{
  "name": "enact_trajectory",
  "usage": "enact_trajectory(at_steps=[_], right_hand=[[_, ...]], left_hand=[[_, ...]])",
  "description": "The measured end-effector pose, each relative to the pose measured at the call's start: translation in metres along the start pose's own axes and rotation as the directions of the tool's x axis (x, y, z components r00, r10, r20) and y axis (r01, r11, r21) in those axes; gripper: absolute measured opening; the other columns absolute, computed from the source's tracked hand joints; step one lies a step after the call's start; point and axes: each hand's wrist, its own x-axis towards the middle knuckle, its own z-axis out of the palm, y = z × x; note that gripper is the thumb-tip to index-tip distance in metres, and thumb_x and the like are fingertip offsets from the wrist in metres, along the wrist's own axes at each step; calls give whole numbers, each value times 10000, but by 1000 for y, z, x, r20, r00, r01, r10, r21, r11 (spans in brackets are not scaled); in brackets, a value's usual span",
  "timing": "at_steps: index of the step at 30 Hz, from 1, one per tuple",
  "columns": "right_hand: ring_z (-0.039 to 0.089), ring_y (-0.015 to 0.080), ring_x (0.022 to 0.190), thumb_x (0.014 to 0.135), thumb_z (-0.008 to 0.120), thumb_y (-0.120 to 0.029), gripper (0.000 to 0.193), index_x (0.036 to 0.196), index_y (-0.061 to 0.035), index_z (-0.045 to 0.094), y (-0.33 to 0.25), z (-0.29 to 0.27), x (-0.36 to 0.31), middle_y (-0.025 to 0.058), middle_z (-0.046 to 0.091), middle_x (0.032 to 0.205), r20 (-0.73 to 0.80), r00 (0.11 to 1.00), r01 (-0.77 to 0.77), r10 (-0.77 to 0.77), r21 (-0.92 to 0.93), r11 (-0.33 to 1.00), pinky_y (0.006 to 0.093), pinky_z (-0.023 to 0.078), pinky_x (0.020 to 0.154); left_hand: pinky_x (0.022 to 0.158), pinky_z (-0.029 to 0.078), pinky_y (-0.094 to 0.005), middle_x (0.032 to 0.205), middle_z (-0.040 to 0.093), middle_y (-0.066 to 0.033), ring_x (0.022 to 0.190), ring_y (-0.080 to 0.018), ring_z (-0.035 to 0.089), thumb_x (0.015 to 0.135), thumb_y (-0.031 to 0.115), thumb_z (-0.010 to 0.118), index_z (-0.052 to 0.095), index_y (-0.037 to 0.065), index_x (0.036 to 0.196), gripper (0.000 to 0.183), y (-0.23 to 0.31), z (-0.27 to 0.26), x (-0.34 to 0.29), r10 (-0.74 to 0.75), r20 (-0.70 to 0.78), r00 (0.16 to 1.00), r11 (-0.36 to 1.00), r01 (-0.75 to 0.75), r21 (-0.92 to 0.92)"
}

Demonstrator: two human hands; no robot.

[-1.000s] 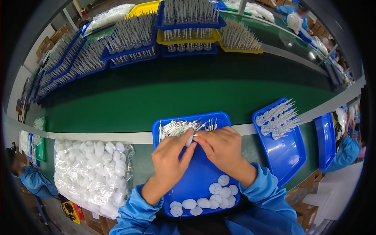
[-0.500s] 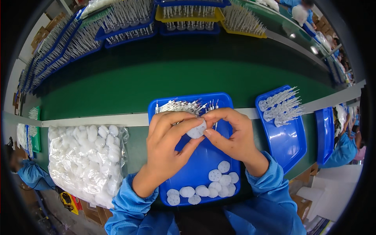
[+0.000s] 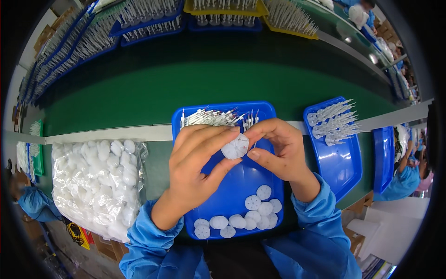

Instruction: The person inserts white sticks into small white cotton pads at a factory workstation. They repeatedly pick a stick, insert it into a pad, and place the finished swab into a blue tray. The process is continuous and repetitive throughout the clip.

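Note:
Above the middle of a blue tray, my left hand pinches a round white disc with small holes and lines on its face. My right hand meets the disc's right edge, its thumb and forefinger curled at the rim. Any small part between those fingertips is hidden. Behind my hands, a bundle of thin white sticks with dark or reddish tips lies at the tray's far end. Several loose white discs lie at its near end, some overlapping.
On the left lies a clear bag of white rounded pieces. To the right, another blue tray holds discs with upright sticks. Stacked trays of similar pieces line the far side of the green table. Other people sit at both sides.
The disc has turned so that more of its face shows, and my fingers have shifted around its edge. The whole view has moved slightly, so the trays and bag appear a little higher.

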Motion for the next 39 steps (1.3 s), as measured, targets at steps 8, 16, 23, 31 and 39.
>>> enact_trajectory(at_steps=[8,16,23,31,39], right_hand=[[746,144,1047,899,813,56,405,1266,-23,661,-3,14,0,76,754,1152,-33,999,-11,10,-34,999,305,594,919],[751,138,1012,915,815,52,383,1259,-6,659,0,3,0,87,758,1140,0,1000,-4,4,-9,1000,299,591,916],[751,131,1018,918,811,55,366,1247,-1,661,-4,0,-2,89,761,1142,19,998,-58,57,70,996,296,588,915],[750,128,1016,891,824,46,398,1252,-12,668,-7,11,-3,71,772,1137,-49,999,-12,3,-175,985,305,600,882],[751,128,1026,910,818,36,411,1280,-6,644,-6,1,-3,75,763,1143,18,999,-38,38,10,999,292,580,914]], left_hand=[[923,578,-392,1174,797,-70,1069,-292,706,780,-3,906,788,57,1205,445,8,10,2,109,-112,988,984,-91,154],[912,589,-372,1268,794,-102,1088,-300,712,809,12,888,767,48,1309,516,4,5,2,-9,-3,1000,1000,9,-24],[954,587,-392,1290,787,-117,1104,-320,714,808,12,880,757,45,1336,543,10,2,1,-232,96,968,927,250,-280],[959,586,-400,1279,793,-116,1112,-313,719,790,0,888,766,43,1299,525,6,7,0,33,-13,999,996,-32,82],[973,583,-406,1283,792,-124,1118,-314,733,802,2,884,766,43,1312,525,10,4,1,-109,34,993,986,113,-125]])
